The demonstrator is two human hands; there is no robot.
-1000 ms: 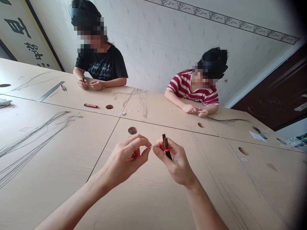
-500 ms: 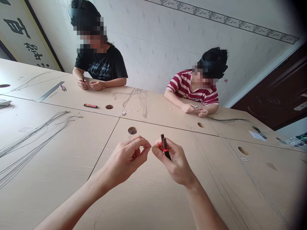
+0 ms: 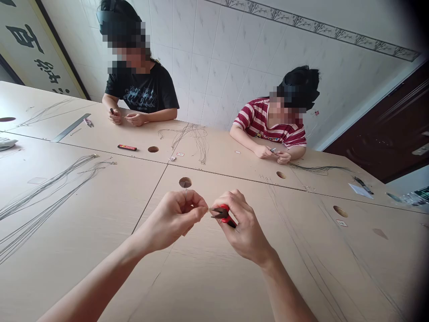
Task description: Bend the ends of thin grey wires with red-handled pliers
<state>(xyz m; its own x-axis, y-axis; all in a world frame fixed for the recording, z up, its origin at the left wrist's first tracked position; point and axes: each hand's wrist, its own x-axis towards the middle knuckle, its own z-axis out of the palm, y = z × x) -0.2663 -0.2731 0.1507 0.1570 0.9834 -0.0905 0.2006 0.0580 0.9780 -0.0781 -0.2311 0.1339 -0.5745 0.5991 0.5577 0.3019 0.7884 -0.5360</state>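
Observation:
My left hand [image 3: 177, 217] is closed in a pinch in the middle of the view. From it a thin cord [image 3: 154, 281] trails down toward the near side of the table. At its fingertips shows a tiny gold-coloured piece [image 3: 208, 209], too small to make out. Just to the right, my right hand [image 3: 241, 223] is wrapped round small pliers [image 3: 224, 214] with red and black handles. The plier jaws are slightly apart and point left, close by the left fingertips. Whether they touch the small piece I cannot tell.
Bundles of thin cords [image 3: 60, 179] lie at the left, more cords [image 3: 197, 136] at the far middle. A ruler [image 3: 72, 127] and a red-black box cutter [image 3: 127, 147] rest farther back. Round holes [image 3: 185, 182] pierce the table [image 3: 214, 286]. Two people [image 3: 142, 89] sit opposite, handling small tools.
My right hand has turned the pliers from upright to pointing left, with the jaws now by my left fingertips. My left hand has shifted slightly, and its trailing cord shows more clearly.

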